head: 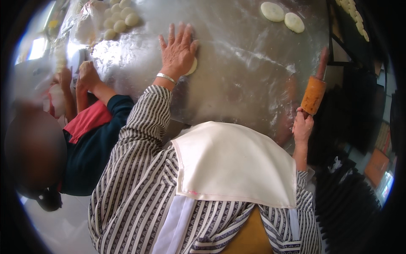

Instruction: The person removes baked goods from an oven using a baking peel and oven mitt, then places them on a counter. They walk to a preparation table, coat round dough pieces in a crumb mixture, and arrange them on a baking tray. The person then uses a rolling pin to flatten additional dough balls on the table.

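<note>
My left hand (pixel 179 52), with a silver bangle at the wrist, lies palm down with fingers spread over a round of dough (pixel 192 67). Only the dough's right edge shows past the hand; the rest is hidden. At the table's right edge my right hand (pixel 303 125) grips the near handle of a wooden rolling pin (pixel 313 95), whose far handle points away from me. Two flattened dough rounds, a larger one (pixel 272 12) and a smaller one (pixel 294 22), lie side by side at the far right of the table.
The metal table (pixel 234 92) bears streaks of flour. Several dough balls (pixel 120 26) sit at the back left beside clear plastic (pixel 90 22). A co-worker's hands (pixel 88 74) are close on the left. More dough pieces (pixel 356 19) lie in a row beyond the right edge.
</note>
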The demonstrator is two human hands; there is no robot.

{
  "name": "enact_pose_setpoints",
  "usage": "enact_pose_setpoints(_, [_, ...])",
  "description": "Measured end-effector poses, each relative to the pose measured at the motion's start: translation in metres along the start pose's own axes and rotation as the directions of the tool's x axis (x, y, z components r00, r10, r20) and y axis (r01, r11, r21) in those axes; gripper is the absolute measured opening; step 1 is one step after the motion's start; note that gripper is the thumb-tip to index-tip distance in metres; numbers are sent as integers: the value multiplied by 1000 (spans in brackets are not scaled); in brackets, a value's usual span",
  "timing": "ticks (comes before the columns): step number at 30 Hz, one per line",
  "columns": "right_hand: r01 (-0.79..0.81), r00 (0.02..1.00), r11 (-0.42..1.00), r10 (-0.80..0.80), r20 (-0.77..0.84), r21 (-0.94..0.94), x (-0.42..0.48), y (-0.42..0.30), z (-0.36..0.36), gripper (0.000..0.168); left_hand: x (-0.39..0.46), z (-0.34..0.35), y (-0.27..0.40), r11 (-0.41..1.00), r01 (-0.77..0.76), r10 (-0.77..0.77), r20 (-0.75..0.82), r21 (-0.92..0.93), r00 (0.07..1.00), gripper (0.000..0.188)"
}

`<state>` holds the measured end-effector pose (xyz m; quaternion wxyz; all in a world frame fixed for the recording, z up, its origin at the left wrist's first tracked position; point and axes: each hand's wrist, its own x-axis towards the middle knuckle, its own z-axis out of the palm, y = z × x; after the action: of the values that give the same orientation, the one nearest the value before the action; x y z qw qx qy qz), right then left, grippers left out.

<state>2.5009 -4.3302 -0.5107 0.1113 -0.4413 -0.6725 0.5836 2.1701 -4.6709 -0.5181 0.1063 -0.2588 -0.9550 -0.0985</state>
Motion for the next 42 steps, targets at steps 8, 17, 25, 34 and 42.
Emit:
enact_pose_setpoints(8, [54,998,998,-55,-19,-40,5,4,-4,14,-2,2,9,999,-39,41,-77,29,996,62])
enact_pose_setpoints(17, [18,1000,1000,-18,25,3,18,19,-3,8,-15,-47,9,880,336,-307,139,-335,942,50])
enact_pose_setpoints(25, [54,997,999,-54,49,2,31,31,2,8,-19,-30,10,674,574,-183,647,-466,740,47])
enact_pose_setpoints(34, [35,998,999,-32,59,-38,30,34,-4,12,67,23,79,829,195,-78,237,-524,968,50])
enact_pose_setpoints(42, [29,997,996,-22,79,-86,27,28,-3,11,42,26,91,720,354,-35,478,-597,878,43])
